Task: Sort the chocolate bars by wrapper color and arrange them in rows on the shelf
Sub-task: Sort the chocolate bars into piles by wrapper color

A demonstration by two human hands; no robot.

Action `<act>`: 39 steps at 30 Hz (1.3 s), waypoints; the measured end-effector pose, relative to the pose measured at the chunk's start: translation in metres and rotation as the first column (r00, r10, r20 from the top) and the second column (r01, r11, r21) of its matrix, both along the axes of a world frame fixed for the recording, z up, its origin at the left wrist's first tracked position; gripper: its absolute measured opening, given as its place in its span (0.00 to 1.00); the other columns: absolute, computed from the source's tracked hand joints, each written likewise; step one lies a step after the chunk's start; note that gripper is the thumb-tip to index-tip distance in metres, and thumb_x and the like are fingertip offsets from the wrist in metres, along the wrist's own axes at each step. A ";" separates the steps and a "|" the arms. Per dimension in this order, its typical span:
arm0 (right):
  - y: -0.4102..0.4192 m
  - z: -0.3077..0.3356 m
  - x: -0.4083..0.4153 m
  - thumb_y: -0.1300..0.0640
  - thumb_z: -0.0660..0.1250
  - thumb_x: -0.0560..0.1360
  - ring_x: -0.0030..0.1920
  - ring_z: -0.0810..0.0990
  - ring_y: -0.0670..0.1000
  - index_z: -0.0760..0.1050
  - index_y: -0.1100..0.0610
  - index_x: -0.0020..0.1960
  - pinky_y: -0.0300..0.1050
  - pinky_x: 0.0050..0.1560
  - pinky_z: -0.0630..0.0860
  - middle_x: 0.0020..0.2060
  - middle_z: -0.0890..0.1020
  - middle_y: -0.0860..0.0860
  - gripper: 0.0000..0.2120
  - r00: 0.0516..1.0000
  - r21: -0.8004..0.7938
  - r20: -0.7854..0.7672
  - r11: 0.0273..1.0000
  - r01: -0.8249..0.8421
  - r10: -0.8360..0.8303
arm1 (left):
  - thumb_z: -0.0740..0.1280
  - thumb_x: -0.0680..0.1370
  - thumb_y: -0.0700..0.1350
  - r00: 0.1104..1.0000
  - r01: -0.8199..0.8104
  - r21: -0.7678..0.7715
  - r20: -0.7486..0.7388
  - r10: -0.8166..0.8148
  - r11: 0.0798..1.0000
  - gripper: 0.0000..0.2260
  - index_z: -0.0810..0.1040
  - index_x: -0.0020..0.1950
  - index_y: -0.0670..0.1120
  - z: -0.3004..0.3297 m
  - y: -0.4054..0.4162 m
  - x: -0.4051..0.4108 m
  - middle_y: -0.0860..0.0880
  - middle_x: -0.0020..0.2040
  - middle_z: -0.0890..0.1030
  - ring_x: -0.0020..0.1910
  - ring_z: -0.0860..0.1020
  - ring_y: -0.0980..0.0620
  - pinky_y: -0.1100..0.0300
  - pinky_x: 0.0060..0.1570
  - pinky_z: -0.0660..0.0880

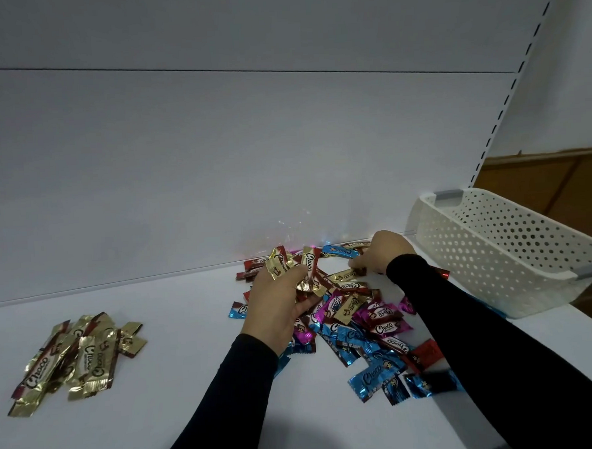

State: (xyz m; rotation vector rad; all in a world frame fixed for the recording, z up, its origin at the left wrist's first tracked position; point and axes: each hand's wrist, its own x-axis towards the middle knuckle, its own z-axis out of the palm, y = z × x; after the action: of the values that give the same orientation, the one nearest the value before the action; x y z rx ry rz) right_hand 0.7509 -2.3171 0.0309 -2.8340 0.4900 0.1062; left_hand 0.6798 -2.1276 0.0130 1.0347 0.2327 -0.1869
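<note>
white shelf (pixel 179 385) with white back panel | gold bars (pixel 76 356) heaped at left, well apart from mixed pile (pixel 354 324) at centre-right | left hand (pixel 278 304) grip curled round several gold bars above pile | right hand (pixel 385 252) fingertips pinching a gold bar at pile's far edge | perforated white basket (pixel 505 254) at right

White shelf (pixel 161 420) and white back panel (pixel 215 160); white basket (pixel 515 247) dotted with round holes, grey at the handles. Gold bars (pixel 75 356) at left, shiny, with dark brown ends and white "Choco" lettering; mixed pile (pixel 358 327) in metallic blue, magenta, red and gold, each wrapper bearing a brown band with white script. Gold wrappers (pixel 290 266) in the left hand (pixel 278 304), black sleeves (pixel 482 334) on both arms, brown wood (pixel 542 177) at far right.
</note>
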 end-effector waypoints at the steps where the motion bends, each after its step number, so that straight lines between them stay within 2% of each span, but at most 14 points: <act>1: 0.001 0.003 0.000 0.46 0.74 0.71 0.33 0.74 0.49 0.70 0.57 0.34 0.40 0.28 0.66 0.31 0.74 0.50 0.19 1.000 0.006 -0.023 1.000 -0.005 0.005 | 0.68 0.78 0.35 1.000 0.001 -0.002 0.000 -0.001 1.000 0.18 0.73 0.68 0.40 0.000 0.000 0.000 0.41 0.52 0.84 0.36 0.86 0.52 0.55 0.35 0.82; 4: 0.002 0.004 0.000 0.48 0.74 0.72 0.39 0.75 0.52 0.73 0.59 0.39 0.41 0.32 0.68 0.33 0.75 0.51 0.16 0.999 -0.025 -0.029 0.999 -0.031 0.031 | 0.68 0.78 0.34 1.000 0.007 -0.003 0.001 -0.007 1.000 0.17 0.73 0.67 0.40 0.002 0.001 -0.001 0.41 0.51 0.83 0.36 0.85 0.53 0.56 0.35 0.82; 8: 0.006 0.005 -0.001 0.53 0.68 0.76 0.42 0.74 0.53 0.77 0.60 0.52 0.42 0.40 0.70 0.46 0.81 0.55 0.11 0.995 -0.200 0.033 0.976 -0.087 0.095 | 0.69 0.78 0.35 1.000 0.003 0.001 0.000 -0.003 1.000 0.19 0.73 0.68 0.41 0.002 0.001 -0.002 0.41 0.52 0.84 0.37 0.86 0.52 0.55 0.36 0.82; 10: 0.007 0.005 -0.002 0.55 0.67 0.76 0.42 0.74 0.53 0.76 0.60 0.50 0.42 0.39 0.69 0.47 0.81 0.56 0.08 0.986 -0.270 0.053 0.953 -0.136 0.156 | 0.69 0.78 0.35 1.000 -0.001 0.000 0.002 0.001 1.000 0.20 0.72 0.69 0.41 0.001 0.001 -0.002 0.41 0.53 0.83 0.37 0.86 0.53 0.55 0.36 0.82; 12: 0.006 0.003 -0.004 0.56 0.68 0.75 0.41 0.73 0.53 0.73 0.58 0.44 0.42 0.36 0.68 0.43 0.80 0.55 0.06 0.976 -0.321 0.060 0.930 -0.182 0.211 | 0.69 0.78 0.35 1.000 -0.002 -0.003 0.004 0.002 1.000 0.20 0.72 0.70 0.41 0.001 0.002 -0.002 0.42 0.52 0.83 0.36 0.85 0.53 0.55 0.36 0.82; 15: -0.002 0.000 -0.005 0.56 0.68 0.73 0.39 0.75 0.54 0.74 0.58 0.41 0.42 0.31 0.65 0.38 0.77 0.53 0.06 0.956 -0.303 0.075 0.920 -0.251 0.285 | 0.69 0.78 0.35 1.000 -0.001 -0.005 0.003 0.002 1.000 0.19 0.72 0.69 0.42 0.002 0.003 -0.003 0.43 0.50 0.83 0.35 0.85 0.54 0.55 0.37 0.83; 20: -0.020 -0.018 -0.017 0.54 0.66 0.74 0.41 0.78 0.52 0.80 0.54 0.44 0.46 0.43 0.76 0.41 0.83 0.52 0.05 0.931 -0.150 0.192 0.946 -0.286 0.311 | 0.68 0.78 0.34 1.000 -0.008 -0.002 -0.001 0.008 1.000 0.17 0.73 0.66 0.42 0.002 0.004 -0.004 0.43 0.49 0.84 0.36 0.85 0.53 0.54 0.38 0.83; 24: -0.031 -0.033 -0.036 0.58 0.66 0.77 0.51 0.80 0.49 0.83 0.54 0.56 0.42 0.58 0.74 0.51 0.85 0.49 0.11 0.900 0.185 0.426 0.964 -0.191 0.097 | 0.68 0.79 0.34 1.000 -0.005 0.011 -0.002 0.005 1.000 0.13 0.75 0.63 0.42 0.005 0.004 -0.005 0.43 0.48 0.84 0.36 0.85 0.53 0.54 0.39 0.83; 27: -0.030 -0.032 -0.052 0.56 0.68 0.77 0.46 0.81 0.45 0.83 0.54 0.55 0.38 0.49 0.74 0.47 0.86 0.48 0.09 0.861 0.396 0.509 0.894 -0.211 -0.022 | 0.69 0.79 0.35 1.000 -0.023 0.024 -0.007 0.024 0.999 0.17 0.73 0.67 0.42 0.005 0.005 -0.006 0.42 0.52 0.84 0.42 0.86 0.49 0.54 0.39 0.83; 30: -0.023 -0.021 -0.069 0.51 0.71 0.76 0.40 0.81 0.40 0.84 0.53 0.52 0.37 0.44 0.74 0.42 0.86 0.44 0.08 0.839 0.582 0.533 0.767 -0.270 -0.110 | 0.70 0.78 0.36 0.999 -0.040 0.015 -0.003 0.040 0.999 0.20 0.72 0.69 0.41 0.005 0.010 -0.008 0.40 0.55 0.83 0.49 0.85 0.46 0.54 0.39 0.83; 33: -0.007 -0.009 -0.083 0.54 0.72 0.75 0.42 0.83 0.44 0.83 0.51 0.51 0.42 0.46 0.78 0.42 0.86 0.47 0.06 0.844 0.686 0.527 0.639 -0.349 -0.105 | 0.69 0.79 0.36 0.998 -0.054 0.046 0.025 0.053 0.998 0.13 0.76 0.63 0.40 0.008 0.022 -0.017 0.40 0.54 0.84 0.46 0.86 0.46 0.55 0.38 0.83; 35: 0.010 -0.003 -0.090 0.55 0.72 0.75 0.45 0.83 0.48 0.83 0.51 0.52 0.44 0.48 0.79 0.44 0.86 0.49 0.06 0.856 0.731 0.509 0.571 -0.373 -0.091 | 0.67 0.80 0.37 0.996 -0.049 0.126 0.085 0.038 0.991 0.07 0.77 0.58 0.40 0.013 0.037 -0.027 0.41 0.50 0.85 0.42 0.85 0.47 0.54 0.40 0.83; 37: 0.035 0.002 -0.094 0.57 0.71 0.76 0.43 0.83 0.44 0.82 0.53 0.54 0.38 0.43 0.78 0.45 0.86 0.47 0.08 0.867 0.741 0.496 0.542 -0.396 -0.044 | 0.67 0.80 0.39 0.987 -0.080 0.221 0.151 0.047 0.972 0.04 0.77 0.55 0.42 0.021 0.061 -0.038 0.43 0.45 0.86 0.39 0.85 0.48 0.53 0.39 0.83; 39: 0.068 0.004 -0.096 0.59 0.70 0.76 0.40 0.82 0.40 0.82 0.54 0.54 0.35 0.40 0.76 0.44 0.85 0.47 0.07 0.872 0.745 0.488 0.507 -0.434 0.029 | 0.66 0.81 0.39 0.966 -0.184 0.381 0.242 0.094 0.906 0.04 0.75 0.55 0.43 0.026 0.092 -0.047 0.45 0.43 0.85 0.39 0.84 0.50 0.60 0.34 0.81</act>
State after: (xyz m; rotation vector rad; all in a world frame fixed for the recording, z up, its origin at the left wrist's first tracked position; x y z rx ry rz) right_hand 0.6545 -2.2492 0.0354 -1.8263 -0.0865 -0.1792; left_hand 0.6330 -2.0355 0.0392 1.4323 0.1460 0.1134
